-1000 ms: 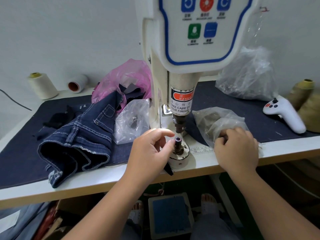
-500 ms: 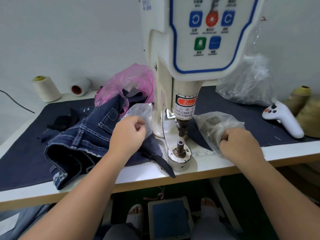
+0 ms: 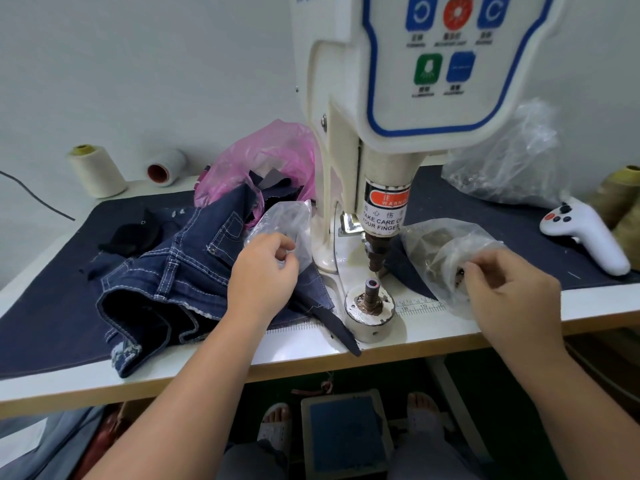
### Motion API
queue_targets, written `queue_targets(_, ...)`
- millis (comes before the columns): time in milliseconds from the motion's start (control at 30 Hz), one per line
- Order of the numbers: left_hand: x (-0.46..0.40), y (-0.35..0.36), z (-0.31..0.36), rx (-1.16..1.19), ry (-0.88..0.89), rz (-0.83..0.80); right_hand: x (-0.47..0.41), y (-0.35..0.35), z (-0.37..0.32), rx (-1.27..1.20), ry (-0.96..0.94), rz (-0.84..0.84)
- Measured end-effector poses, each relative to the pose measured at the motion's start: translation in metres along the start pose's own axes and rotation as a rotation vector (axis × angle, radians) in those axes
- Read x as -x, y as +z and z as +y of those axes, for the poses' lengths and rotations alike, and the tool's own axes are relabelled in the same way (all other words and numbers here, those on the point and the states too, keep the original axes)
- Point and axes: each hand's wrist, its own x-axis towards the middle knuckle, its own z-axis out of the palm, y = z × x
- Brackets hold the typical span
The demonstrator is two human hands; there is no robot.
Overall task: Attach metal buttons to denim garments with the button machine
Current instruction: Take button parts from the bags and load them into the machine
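Surface: white worktop (image 3: 311,355) with a wooden front edge, mostly covered by a dark navy cloth mat (image 3: 41,323); it carries everything below.
Landmark: cream-white button machine (image 3: 398,98) with a blue-outlined control panel, standing at the middle back of the surface.
Denim garment: dark blue jeans with white stitching (image 3: 166,289), crumpled on the mat to the left of the machine, reaching close to its base.
Large bag: crinkled clear plastic bag (image 3: 509,161) behind and to the right of the machine.
Pink bag: translucent pink plastic bag (image 3: 263,157) just behind the jeans, left of the machine.
Lower die: brown metal post on a round white base (image 3: 370,303) directly beneath the machine head, with nothing on top of it.
Left hand (image 3: 263,271): left of the die, lying over the jeans; its grip is a pinch on the edge of a small clear plastic bag (image 3: 287,223) beside the machine column.
Right hand (image 3: 512,289): right of the die; grip curled, fingertips pinched at the mouth of a second clear plastic bag of small metal parts (image 3: 436,251). I cannot tell whether a button is between them.
Remote: white handheld controller with dark buttons (image 3: 585,233), far right of the machine.
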Motion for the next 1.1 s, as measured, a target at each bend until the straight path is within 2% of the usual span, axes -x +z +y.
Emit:
queue_targets(100, -0.001, 0.001, -0.001, -0.007, -0.005, -0.001, 0.003, 0.005, -0.017, -0.324, 0.194, -0.026)
queue_targets(300, 0.000, 0.002, -0.002, -0.008, -0.018, -0.009, 0.016, 0.019, -0.061, -0.974, 0.543, -0.350)
queue_targets(400, -0.001, 0.002, -0.002, -0.007, -0.020, -0.011, 0.019, 0.023, -0.073, -1.147, 0.659, -0.446)
queue_targets(533, -0.001, 0.003, -0.003, 0.002, -0.011, -0.005, 0.024, 0.025, -0.078, -1.152, 0.775, -0.446)
queue_targets(733, -0.001, 0.003, -0.005, 0.011, -0.008, -0.008, 0.024, 0.026, -0.082, -1.150, 0.786, -0.400)
queue_targets(833, -0.001, 0.003, -0.005, 0.015, 0.000, -0.007, 0.023, 0.028, -0.082, -1.176, 0.734, -0.415)
queue_targets(1100, 0.000, 0.003, -0.005, 0.016, 0.005, -0.009, 0.023, 0.027, -0.076, -1.061, 0.478, -0.417)
